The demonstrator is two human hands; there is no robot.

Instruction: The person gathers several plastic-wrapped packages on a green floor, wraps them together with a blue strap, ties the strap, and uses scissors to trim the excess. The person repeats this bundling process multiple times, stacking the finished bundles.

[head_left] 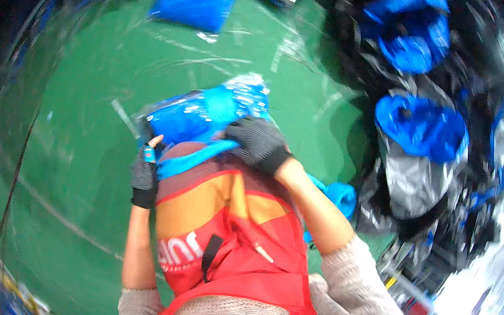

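Blue and wrapped in clear plastic, the bag (203, 115) sits against my chest above the green floor (85, 153), my right hand (258, 144) in its dark glove clenched on the top edge. My left hand (145, 171) grips the bag's lower left side, fingers curled around it. More blue bags (420, 126) are piled to my right.

Whole view motion-blurred; pile of blue-black bags (425, 117) indistinct, cut off at right.
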